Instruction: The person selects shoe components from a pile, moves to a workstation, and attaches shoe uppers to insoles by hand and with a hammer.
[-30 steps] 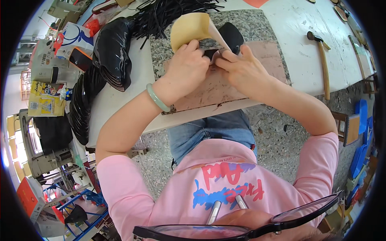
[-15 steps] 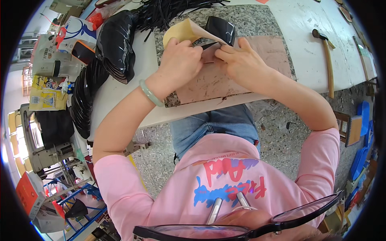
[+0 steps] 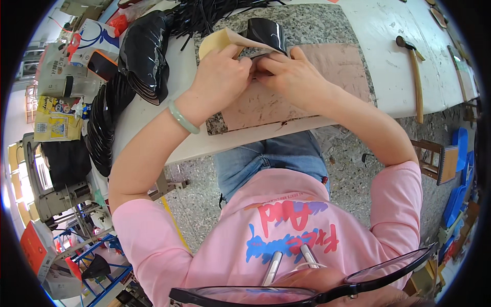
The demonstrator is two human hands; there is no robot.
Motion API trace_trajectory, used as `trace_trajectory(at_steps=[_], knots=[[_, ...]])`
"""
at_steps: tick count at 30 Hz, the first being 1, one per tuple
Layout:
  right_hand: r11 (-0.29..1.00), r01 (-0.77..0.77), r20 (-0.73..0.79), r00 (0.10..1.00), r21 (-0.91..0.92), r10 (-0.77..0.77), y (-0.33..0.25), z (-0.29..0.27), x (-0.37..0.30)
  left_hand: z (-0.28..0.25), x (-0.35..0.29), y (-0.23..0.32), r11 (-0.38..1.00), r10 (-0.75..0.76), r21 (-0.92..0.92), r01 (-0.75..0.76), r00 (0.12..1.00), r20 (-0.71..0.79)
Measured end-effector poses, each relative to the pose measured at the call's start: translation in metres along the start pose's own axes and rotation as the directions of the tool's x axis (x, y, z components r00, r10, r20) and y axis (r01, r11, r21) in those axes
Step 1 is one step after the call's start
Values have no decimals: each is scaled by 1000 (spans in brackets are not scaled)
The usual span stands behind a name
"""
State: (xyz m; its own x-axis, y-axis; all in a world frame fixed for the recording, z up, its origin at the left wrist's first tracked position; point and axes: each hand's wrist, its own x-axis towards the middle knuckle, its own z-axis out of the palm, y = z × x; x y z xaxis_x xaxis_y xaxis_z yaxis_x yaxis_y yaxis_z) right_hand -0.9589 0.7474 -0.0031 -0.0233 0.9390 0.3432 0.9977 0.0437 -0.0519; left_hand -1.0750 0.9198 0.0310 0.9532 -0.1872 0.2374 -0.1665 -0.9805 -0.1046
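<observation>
My left hand [image 3: 221, 77]: fingers curled tight, pinching the tan, curved leather piece [image 3: 221, 41] at upper centre.
My right hand [image 3: 289, 77]: fingers closed on the glossy black leather piece [image 3: 266, 33], touching my left.
Beneath: brown worn cutting mat [image 3: 327, 66] on grey speckled stone slab [image 3: 317, 25].
Upper left: stacked shiny black leather pieces [image 3: 146, 51].
Upper right: wooden-handled hammer [image 3: 414, 77].

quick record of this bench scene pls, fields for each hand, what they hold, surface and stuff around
left hand: left hand grips the tan piece, green bangle on the wrist
right hand: right hand pinches the black glossy piece against the tan one
work surface: brown mat on a speckled stone slab, on a white table
left of hands: stack of black glossy pieces
right of hands: hammer lying on the table
</observation>
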Motion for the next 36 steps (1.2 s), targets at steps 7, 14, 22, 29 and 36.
trace_trajectory(at_steps=[7,14,22,29,36], knots=[[998,-6,63,998,70,2,2,1,6,1,-12,-1,995,11,102,-17,998,66],[996,64,144,988,-65,-54,-15,1,17,-8,-20,-2,963,-255,-25,269,935,245],[999,35,35,999,-7,-34,-22,4,26,-6,-29,2,976,178,141,-167,982,-68],[998,52,-2,999,38,-52,-17,14,30,-9,-37,12,933,-358,51,356,910,208],[979,193,117,976,-71,-184,-16,18,45,-19,-37,-16,817,-441,-234,527,832,336]])
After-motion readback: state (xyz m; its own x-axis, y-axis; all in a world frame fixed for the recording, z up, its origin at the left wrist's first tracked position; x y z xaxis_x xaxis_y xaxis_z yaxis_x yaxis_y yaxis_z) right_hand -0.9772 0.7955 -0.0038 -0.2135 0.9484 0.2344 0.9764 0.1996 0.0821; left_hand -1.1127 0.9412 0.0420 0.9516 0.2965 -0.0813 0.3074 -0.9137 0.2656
